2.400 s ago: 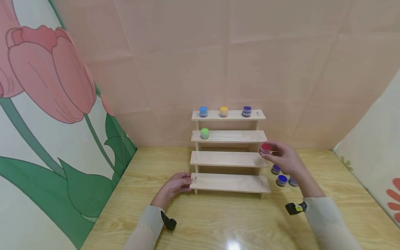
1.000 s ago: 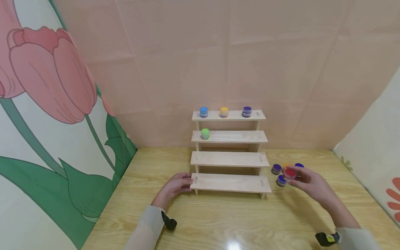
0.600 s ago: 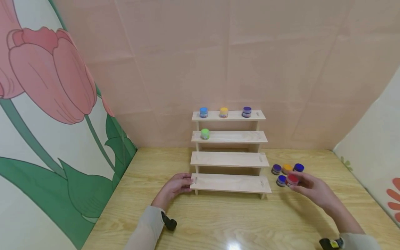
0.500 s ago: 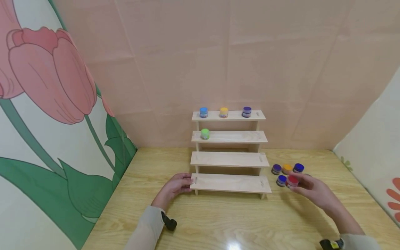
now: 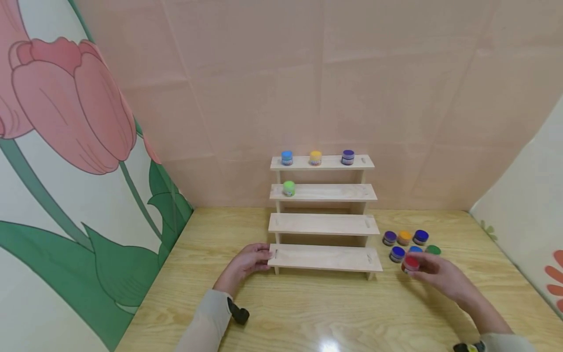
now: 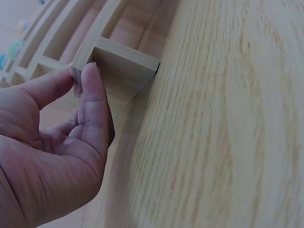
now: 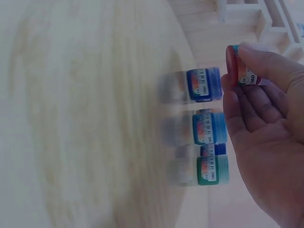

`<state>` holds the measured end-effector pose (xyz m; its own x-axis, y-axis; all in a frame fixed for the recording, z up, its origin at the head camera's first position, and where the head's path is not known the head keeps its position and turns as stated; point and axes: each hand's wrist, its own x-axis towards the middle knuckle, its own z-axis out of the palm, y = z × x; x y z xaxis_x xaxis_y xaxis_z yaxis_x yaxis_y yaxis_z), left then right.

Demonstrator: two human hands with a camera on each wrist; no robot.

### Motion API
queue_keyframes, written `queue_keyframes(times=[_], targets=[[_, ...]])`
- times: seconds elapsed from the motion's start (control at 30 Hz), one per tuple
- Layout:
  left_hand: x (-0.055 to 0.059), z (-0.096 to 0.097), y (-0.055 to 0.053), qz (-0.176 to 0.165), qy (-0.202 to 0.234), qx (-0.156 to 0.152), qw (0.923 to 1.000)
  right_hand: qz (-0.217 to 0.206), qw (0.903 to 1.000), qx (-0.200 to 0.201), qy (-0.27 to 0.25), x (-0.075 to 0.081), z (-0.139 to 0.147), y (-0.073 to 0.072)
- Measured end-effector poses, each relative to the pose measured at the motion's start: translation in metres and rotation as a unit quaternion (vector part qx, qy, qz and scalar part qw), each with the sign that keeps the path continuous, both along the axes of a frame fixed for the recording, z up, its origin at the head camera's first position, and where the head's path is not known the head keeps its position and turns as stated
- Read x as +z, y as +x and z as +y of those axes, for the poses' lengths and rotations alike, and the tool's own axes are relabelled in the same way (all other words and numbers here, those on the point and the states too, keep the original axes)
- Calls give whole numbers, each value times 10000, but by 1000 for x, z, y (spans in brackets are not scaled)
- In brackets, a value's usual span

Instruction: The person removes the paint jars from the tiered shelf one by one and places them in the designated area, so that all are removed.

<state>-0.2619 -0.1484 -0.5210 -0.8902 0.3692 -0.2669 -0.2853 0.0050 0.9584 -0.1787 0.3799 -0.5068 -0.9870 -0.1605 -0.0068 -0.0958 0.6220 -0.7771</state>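
My left hand (image 5: pixel 246 259) pinches the left end of the lowest board of a stepped wooden display rack (image 5: pixel 325 256), thumb on top and fingers beneath. Between the thumb and fingers of my right hand (image 5: pixel 442 274) is a small red paint jar (image 5: pixel 411 264), upright. In the right wrist view this red jar (image 7: pixel 244 71) sits higher than the jars standing beyond it. Close behind it are a dark blue jar (image 5: pixel 397 253), a lighter blue jar (image 5: pixel 415 249) partly hidden by the hand, and a green jar (image 5: pixel 433 250).
Farther back stand purple (image 5: pixel 389 238), orange (image 5: pixel 404 238) and dark blue (image 5: pixel 421 237) jars. The rack's top board bears light blue (image 5: pixel 287 158), yellow (image 5: pixel 315 158) and purple (image 5: pixel 348 157) jars. A light green jar (image 5: pixel 289 188) stands on the second board. A pink backdrop (image 5: pixel 321 98) rises behind.
My right hand has carried the red jar from the rack's right side to the loose jars, then slightly toward the front, uncovering the blue and green jars. My left hand has stayed put.
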Motion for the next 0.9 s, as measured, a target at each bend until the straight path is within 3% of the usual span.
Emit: queue_keyframes(times=[0.53, 0.9], targets=[[-1, 1, 0, -36, -13, 74, 10000, -346, 9964, 183, 748, -3, -4, -7], [-1, 2, -1, -36, -24, 77, 10000, -247, 9977, 207, 599, -7, -9, -8]])
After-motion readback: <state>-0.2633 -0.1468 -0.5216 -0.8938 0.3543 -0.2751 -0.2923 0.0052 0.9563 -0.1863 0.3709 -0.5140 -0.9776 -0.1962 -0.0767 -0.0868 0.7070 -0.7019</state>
